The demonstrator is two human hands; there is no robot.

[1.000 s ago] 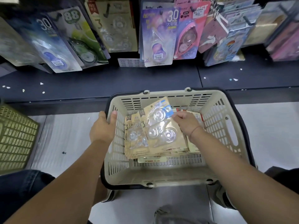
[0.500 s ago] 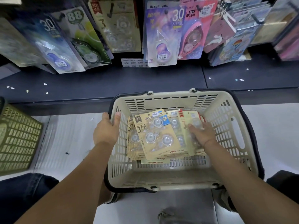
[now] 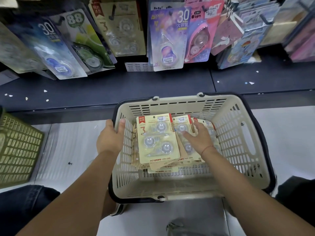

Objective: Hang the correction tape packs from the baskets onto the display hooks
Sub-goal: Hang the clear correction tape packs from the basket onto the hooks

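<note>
**A:** What has changed in the basket [image 3: 238, 133]?

**B:** A second ago the right hand [image 3: 197, 138] held the top pack [image 3: 156, 138] tilted up by its far right corner. That pack now lies flat on the stack, toward the basket's left wall. The hand has moved over to the packs [image 3: 180, 125] nearer the right wall.

**A:** Is it gripping one?

**B:** No. Its fingers are spread and fairly straight, resting on the blisters, and nothing is pinched. The left hand [image 3: 110, 137] has stayed where it was, wrapped over the left rim to steady the basket.

**A:** What does that mean for the task?

**B:** The person is probably sorting or choosing, not yet carrying. No pack has left the basket. The whole stack lies on its floor, toward the far wall. A matching hung pack [image 3: 119, 31] marked "3" sits on a hook [image 3: 111, 13] above the shelf [image 3: 119, 86], beyond the basket's far-left corner. That is likely where these go.

**A:** And next?

**B:** A pinch on one pack, leaving its top hole free for the hook.
</note>
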